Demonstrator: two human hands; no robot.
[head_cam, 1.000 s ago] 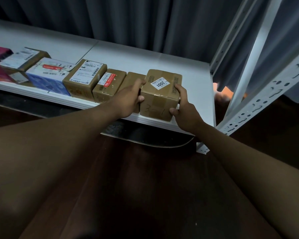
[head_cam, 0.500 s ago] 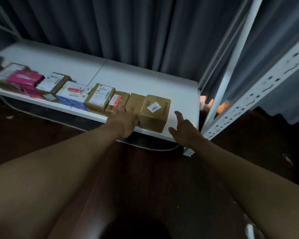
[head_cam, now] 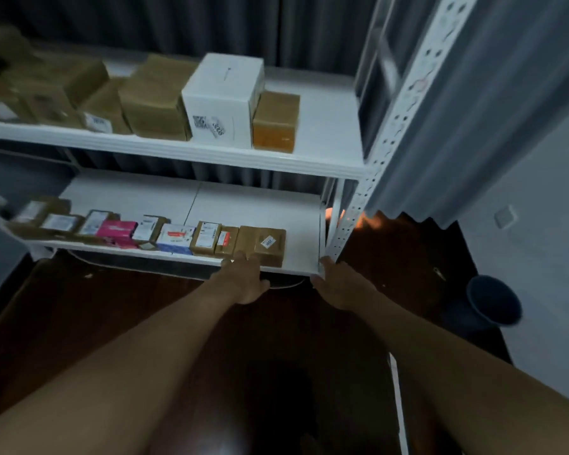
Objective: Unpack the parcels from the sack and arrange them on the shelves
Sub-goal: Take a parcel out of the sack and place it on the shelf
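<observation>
Brown box (head_cam: pixel 269 245), white label, digits blurred

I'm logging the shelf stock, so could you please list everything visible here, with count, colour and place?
Upper shelf: one, white, across the middle of the view.
Lower shelf: one, white, below it.
White box: one, white, upper shelf, right of the brown cartons.
Brown cartons: several, blurred, upper shelf, left part.
Amber box: one, orange-brown, right of the white box.
Labelled brown box: one, brown, right end of the lower row.
Pink parcel: one, lower row, left of centre.
Blue and white parcel: one, lower row.
Bucket: one, dark, floor at right.
Left hand: empty, by the lower shelf edge.
Right hand: empty, at the shelf's right corner.
</observation>
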